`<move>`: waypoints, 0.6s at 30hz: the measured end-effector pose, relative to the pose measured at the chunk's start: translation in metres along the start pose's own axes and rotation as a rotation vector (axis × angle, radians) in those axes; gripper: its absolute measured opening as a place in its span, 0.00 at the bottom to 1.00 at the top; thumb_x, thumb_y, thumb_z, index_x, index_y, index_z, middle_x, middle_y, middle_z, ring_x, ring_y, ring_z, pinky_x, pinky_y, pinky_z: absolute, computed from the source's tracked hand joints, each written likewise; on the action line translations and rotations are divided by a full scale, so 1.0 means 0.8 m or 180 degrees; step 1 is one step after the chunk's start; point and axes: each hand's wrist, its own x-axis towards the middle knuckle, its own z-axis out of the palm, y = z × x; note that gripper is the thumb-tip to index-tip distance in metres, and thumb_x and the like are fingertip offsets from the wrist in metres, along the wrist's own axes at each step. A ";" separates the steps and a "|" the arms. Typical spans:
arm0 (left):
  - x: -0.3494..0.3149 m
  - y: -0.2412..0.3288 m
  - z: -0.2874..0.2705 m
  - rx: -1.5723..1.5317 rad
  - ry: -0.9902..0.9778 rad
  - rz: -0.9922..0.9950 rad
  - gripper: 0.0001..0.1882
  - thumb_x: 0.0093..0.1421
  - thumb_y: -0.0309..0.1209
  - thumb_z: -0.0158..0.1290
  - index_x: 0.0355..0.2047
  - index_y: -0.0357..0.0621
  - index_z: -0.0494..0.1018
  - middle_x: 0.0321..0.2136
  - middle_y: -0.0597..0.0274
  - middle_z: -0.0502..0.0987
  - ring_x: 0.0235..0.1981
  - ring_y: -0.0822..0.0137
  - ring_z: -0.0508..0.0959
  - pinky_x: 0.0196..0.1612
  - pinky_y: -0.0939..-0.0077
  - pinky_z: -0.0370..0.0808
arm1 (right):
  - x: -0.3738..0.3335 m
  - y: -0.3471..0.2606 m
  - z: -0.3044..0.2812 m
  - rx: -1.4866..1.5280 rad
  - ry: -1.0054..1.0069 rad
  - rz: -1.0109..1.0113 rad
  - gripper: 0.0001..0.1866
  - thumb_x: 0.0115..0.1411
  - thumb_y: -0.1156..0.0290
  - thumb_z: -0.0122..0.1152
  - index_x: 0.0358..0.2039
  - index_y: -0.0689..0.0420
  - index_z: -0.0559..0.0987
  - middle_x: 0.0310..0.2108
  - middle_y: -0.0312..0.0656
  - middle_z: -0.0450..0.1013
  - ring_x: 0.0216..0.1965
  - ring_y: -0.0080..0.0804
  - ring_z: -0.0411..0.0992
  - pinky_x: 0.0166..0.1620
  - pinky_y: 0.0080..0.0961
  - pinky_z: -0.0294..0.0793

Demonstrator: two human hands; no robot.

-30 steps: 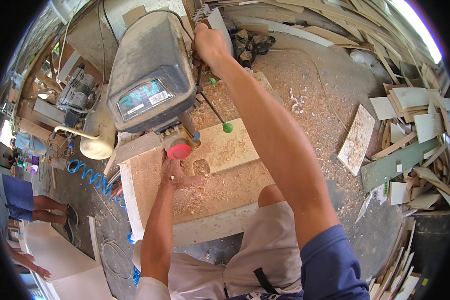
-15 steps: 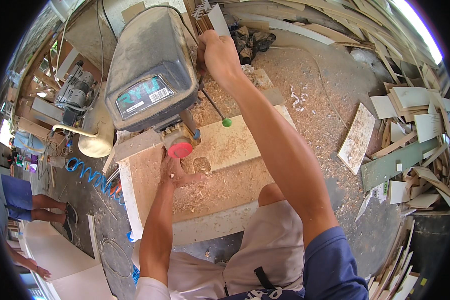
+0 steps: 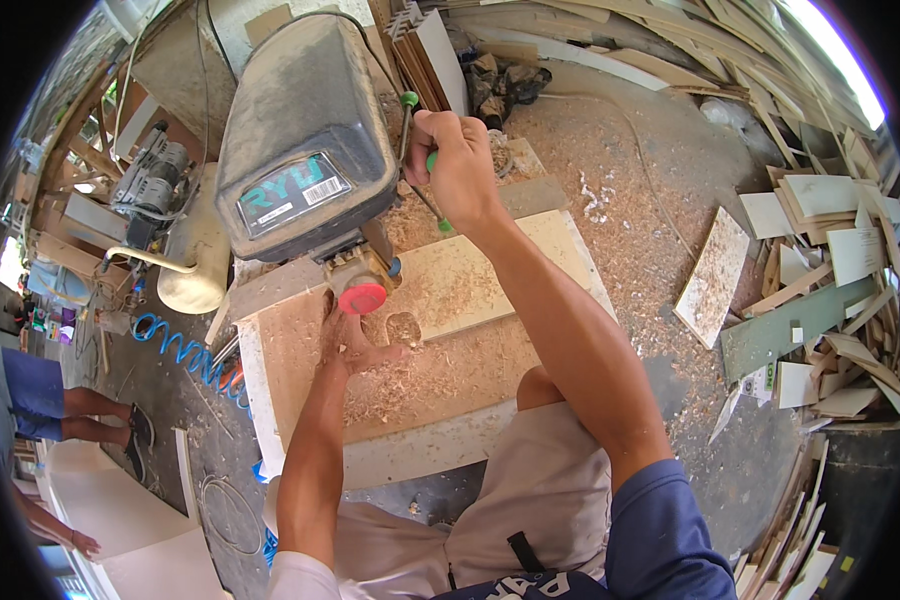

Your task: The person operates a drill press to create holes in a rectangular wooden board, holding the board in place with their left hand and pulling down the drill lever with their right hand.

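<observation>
A dusty dark drill press (image 3: 300, 130) stands over a wooden worktable (image 3: 450, 400) strewn with shavings. My right hand (image 3: 458, 165) is closed round one arm of its feed handle (image 3: 408, 125), whose other arms end in green knobs. Beneath the red round part (image 3: 361, 297) of the drill head, my left hand (image 3: 350, 345) presses on the wood with its thumb stretched to the right. Some of its fingers are hidden behind the drill head. A pale board (image 3: 480, 280) lies on the table beside a small round-edged cut-out (image 3: 403, 328) near my left thumb. The bit itself is hidden.
Stacked offcuts (image 3: 830, 270) lie at the right, with a loose board (image 3: 713, 275) on the shaving-covered floor. An air tank (image 3: 192, 250) and coiled blue hose (image 3: 185, 350) are on the left. Another person's hand (image 3: 85, 543) rests near a white panel (image 3: 140, 500).
My right hand has come nearer and slightly right, turning the feed handle. A green knob now shows above it. My left hand stays in about the same place.
</observation>
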 end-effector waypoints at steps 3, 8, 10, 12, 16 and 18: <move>-0.009 -0.006 -0.007 -0.0169 0.0090 0.0081 0.71 0.27 0.55 0.75 0.67 0.32 0.54 0.66 0.38 0.60 0.69 0.44 0.58 0.70 0.55 0.56 | 0.014 -0.013 0.029 -0.0245 0.0391 0.0256 0.26 0.64 0.61 0.46 0.11 0.61 0.67 0.11 0.39 0.62 0.16 0.30 0.64 0.26 0.28 0.64; -0.018 -0.003 -0.008 -0.0470 0.0236 0.0200 0.69 0.28 0.56 0.74 0.66 0.30 0.57 0.65 0.37 0.60 0.68 0.42 0.58 0.70 0.55 0.57 | 0.080 0.004 0.024 -0.1064 0.0623 0.0179 0.25 0.61 0.59 0.46 0.22 0.72 0.74 0.24 0.57 0.72 0.30 0.51 0.72 0.40 0.40 0.71; -0.026 0.003 -0.006 -0.0541 0.0297 0.0225 0.68 0.29 0.57 0.74 0.66 0.30 0.57 0.65 0.37 0.61 0.68 0.42 0.59 0.70 0.55 0.57 | 0.097 0.004 0.029 -0.1366 0.0709 0.0420 0.29 0.61 0.57 0.44 0.33 0.78 0.79 0.42 0.72 0.75 0.50 0.66 0.72 0.56 0.46 0.68; -0.022 0.012 -0.004 -0.0553 0.0377 0.0363 0.68 0.29 0.58 0.73 0.66 0.30 0.57 0.65 0.37 0.61 0.68 0.42 0.59 0.70 0.55 0.57 | 0.126 0.016 0.017 -0.1317 0.0738 0.0467 0.30 0.60 0.56 0.44 0.36 0.77 0.79 0.44 0.72 0.74 0.51 0.65 0.72 0.57 0.46 0.68; -0.023 0.005 -0.015 -0.0275 0.0189 0.0207 0.68 0.30 0.58 0.72 0.68 0.37 0.54 0.67 0.40 0.58 0.70 0.40 0.55 0.72 0.53 0.53 | 0.121 0.005 0.027 -0.1025 0.0566 0.0806 0.30 0.61 0.56 0.44 0.36 0.77 0.79 0.42 0.71 0.75 0.48 0.62 0.75 0.55 0.47 0.70; -0.024 0.004 -0.024 -0.0029 0.0149 0.0187 0.69 0.30 0.59 0.72 0.68 0.38 0.53 0.67 0.39 0.57 0.70 0.40 0.55 0.72 0.52 0.52 | 0.123 0.006 0.031 -0.1044 0.0527 0.0774 0.29 0.62 0.56 0.43 0.33 0.75 0.79 0.31 0.64 0.78 0.35 0.55 0.80 0.46 0.45 0.76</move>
